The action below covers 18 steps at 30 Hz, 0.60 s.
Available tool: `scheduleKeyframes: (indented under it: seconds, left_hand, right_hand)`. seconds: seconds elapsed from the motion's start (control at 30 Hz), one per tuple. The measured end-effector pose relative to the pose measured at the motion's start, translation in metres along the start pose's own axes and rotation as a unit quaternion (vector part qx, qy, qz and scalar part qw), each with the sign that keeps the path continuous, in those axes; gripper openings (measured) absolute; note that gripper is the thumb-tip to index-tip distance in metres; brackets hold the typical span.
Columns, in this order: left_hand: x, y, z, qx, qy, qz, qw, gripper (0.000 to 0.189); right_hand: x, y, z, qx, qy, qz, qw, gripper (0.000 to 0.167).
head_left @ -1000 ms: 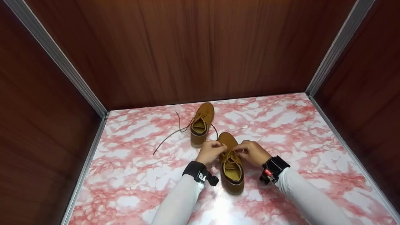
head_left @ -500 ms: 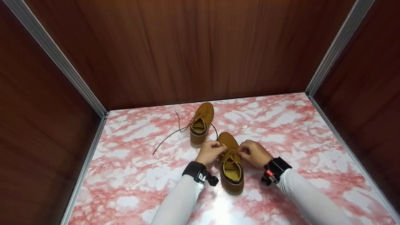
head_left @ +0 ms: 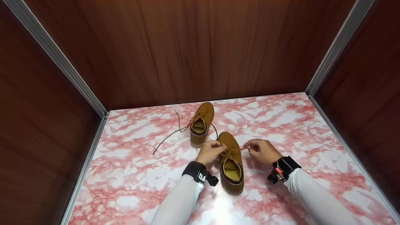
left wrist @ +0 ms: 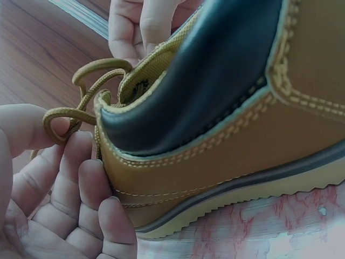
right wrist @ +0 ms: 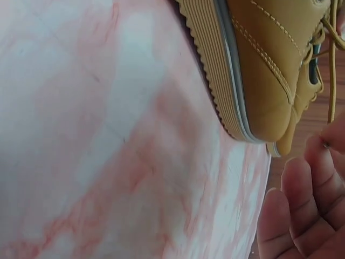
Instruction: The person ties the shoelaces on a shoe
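Tan near shoe [head_left: 232, 161]: standing upright on the floor between the two hands, heel toward the wearer of the camera, toe toward the back wall.
Lace [left wrist: 67, 111]: threaded through the near shoe, looped above the tongue.
Left hand [head_left: 210, 152]: pinching a loop of the lace between thumb and forefinger, close against the left side of the shoe.
Right hand [head_left: 262, 151]: pinching a strand of the same lace, drawn straight out to the right, just apart from the shoe.
Far shoe [head_left: 203, 126]: also tan and upright, just beyond and left of the near one.
Loose laces [head_left: 165, 138]: trailing left from the far shoe across the floor, with another strand curving right toward the near toe.
Floor [head_left: 131, 175]: marbled pink and white.
Back wall [head_left: 200, 53]: brown wood grain.
Wristbands [head_left: 194, 170]: black, over pale sleeves [head_left: 178, 200].
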<state>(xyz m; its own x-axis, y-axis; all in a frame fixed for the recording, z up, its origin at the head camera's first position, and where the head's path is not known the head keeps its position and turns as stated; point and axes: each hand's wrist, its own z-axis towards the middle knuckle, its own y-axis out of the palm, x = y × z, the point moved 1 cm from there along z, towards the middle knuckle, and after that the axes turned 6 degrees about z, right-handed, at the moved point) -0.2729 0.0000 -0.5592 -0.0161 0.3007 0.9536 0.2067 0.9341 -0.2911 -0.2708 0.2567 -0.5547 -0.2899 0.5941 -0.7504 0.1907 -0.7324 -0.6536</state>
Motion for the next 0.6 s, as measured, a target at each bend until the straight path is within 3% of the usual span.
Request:
scheduleKeyframes:
  seconds: [0.17, 0.4, 0.5, 0.6]
  left_hand:
    - [0.0, 0.0, 0.0, 0.0, 0.004, -0.005, 1.0, 0.018]
    - [-0.001, 0.001, 0.0, 0.005, 0.021, -0.002, 0.9998, 0.017]
    - [-0.001, 0.0, 0.0, 0.007, 0.02, -0.004, 0.9998, 0.017]
    - [-0.001, 0.001, 0.0, 0.006, 0.02, -0.006, 0.9998, 0.017]
  right_hand:
    - [0.004, -0.006, -0.001, 0.001, 0.008, 0.021, 0.9997, 0.003]
    - [0.01, -0.015, -0.002, 0.005, 0.032, 0.102, 0.9942, 0.011]
    - [0.012, -0.02, -0.002, 0.018, 0.058, 0.155, 0.9861, 0.016]
    - [0.012, -0.023, -0.003, 0.043, 0.073, 0.22, 0.9717, 0.022]
